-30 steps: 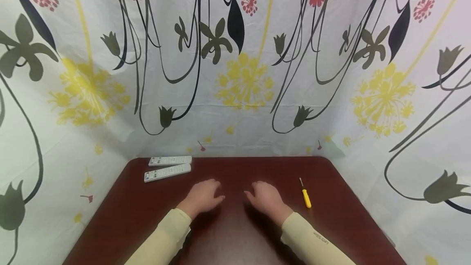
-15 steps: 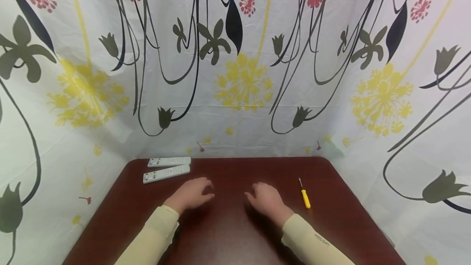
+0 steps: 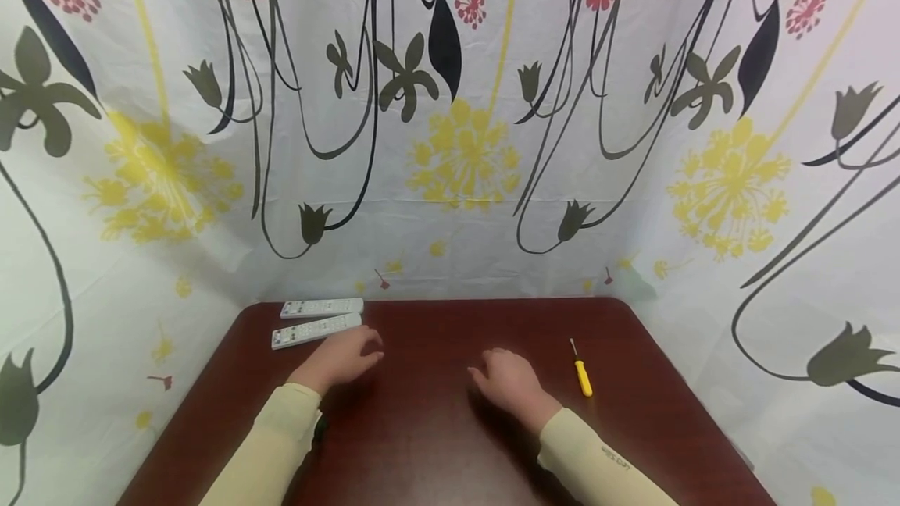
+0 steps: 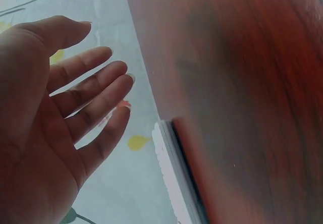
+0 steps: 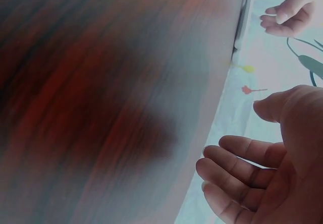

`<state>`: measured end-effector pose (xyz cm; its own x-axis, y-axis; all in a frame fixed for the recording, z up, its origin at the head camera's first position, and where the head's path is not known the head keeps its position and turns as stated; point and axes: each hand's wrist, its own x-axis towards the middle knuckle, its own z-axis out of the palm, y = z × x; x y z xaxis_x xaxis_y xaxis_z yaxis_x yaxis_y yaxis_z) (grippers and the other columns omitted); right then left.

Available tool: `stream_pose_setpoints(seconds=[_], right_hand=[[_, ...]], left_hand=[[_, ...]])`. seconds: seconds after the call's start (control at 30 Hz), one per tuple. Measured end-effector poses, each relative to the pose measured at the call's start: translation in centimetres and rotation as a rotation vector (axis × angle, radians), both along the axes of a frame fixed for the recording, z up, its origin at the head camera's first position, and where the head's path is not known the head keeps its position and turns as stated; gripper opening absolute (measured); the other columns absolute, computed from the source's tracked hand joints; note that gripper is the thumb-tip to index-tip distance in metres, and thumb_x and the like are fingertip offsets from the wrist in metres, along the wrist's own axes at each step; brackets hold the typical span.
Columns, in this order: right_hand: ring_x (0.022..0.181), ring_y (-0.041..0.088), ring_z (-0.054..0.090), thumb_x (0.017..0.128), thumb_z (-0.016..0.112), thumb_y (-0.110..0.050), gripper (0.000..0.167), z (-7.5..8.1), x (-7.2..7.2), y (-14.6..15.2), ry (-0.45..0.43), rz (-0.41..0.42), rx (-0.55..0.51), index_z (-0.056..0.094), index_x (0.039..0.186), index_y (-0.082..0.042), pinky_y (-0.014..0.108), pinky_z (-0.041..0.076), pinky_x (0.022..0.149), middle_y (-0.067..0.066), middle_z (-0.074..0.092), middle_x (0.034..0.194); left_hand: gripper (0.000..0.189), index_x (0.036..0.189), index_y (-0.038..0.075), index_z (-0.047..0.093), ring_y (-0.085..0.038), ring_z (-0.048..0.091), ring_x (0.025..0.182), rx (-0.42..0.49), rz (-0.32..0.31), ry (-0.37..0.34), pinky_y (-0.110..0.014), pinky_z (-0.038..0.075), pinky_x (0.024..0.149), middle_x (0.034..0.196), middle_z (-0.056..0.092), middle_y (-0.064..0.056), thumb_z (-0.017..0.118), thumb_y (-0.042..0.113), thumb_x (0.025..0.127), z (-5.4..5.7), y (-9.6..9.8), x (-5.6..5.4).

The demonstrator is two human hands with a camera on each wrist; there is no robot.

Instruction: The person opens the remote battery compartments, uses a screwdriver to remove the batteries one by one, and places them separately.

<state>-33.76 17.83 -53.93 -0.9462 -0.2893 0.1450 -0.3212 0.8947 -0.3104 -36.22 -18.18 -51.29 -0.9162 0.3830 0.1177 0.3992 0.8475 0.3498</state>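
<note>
Two pale remote controls lie at the table's back left: a rear remote (image 3: 322,308) and, angled in front of it, a front remote (image 3: 316,330). My left hand (image 3: 341,358) hovers just in front of the front remote's right end, holding nothing. In the left wrist view its fingers (image 4: 98,110) are spread and relaxed, with a remote's edge (image 4: 176,176) beyond them. Right of centre, my right hand (image 3: 509,383) holds nothing, its fingers (image 5: 237,171) loosely bent in the right wrist view. To its right lies a screwdriver (image 3: 582,372) with a yellow handle.
The dark red-brown table (image 3: 436,428) has rounded back corners. Patterned curtains (image 3: 450,248) hang close behind it and along both sides.
My left hand has moved left and slightly away from me, towards the front remote. My right hand, the remotes and the screwdriver stay in place; the head view shifts slightly.
</note>
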Motion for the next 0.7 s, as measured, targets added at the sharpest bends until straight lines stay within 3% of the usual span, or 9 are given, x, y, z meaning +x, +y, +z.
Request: stream_pose_setpoints(seconds=[0.27, 0.53, 0.7], right_hand=[[0.065, 0.017, 0.055, 0.103, 0.077, -0.042, 0.029, 0.1, 0.0, 0.3, 0.018, 0.005, 0.014, 0.071, 0.093, -0.016, 0.042, 0.059, 0.070, -0.005, 0.058, 0.073], [0.072, 0.017, 0.059, 0.103, 0.078, -0.041, 0.028, 0.0, 0.2, 0.4, 0.018, 0.004, 0.019, 0.074, 0.098, -0.013, 0.047, 0.062, 0.076, -0.002, 0.066, 0.081], [0.072, 0.017, 0.059, 0.102, 0.079, -0.040, 0.028, 0.1, 0.3, 0.4, 0.006, 0.000, 0.012, 0.074, 0.098, -0.013, 0.047, 0.063, 0.076, -0.001, 0.067, 0.082]], left_hand=[[0.020, 0.120, 0.009, 0.076, -0.031, 0.072, 0.112, 0.038, 0.089, 0.077, -0.055, 0.058, 0.099, 0.116, 0.075, -0.007, 0.077, 0.021, 0.105, 0.6, -1.3, -0.3], [0.011, 0.112, 0.011, 0.076, -0.024, 0.071, 0.097, 0.043, 0.169, 0.053, -0.054, 0.060, 0.089, 0.109, 0.075, -0.005, 0.075, 0.019, 0.105, 0.6, -3.4, -1.1], [0.020, 0.119, 0.005, 0.075, -0.031, 0.071, 0.104, 0.039, 0.194, 0.039, -0.057, 0.060, 0.093, 0.116, 0.074, -0.011, 0.071, 0.021, 0.106, 0.7, -4.4, -1.5]])
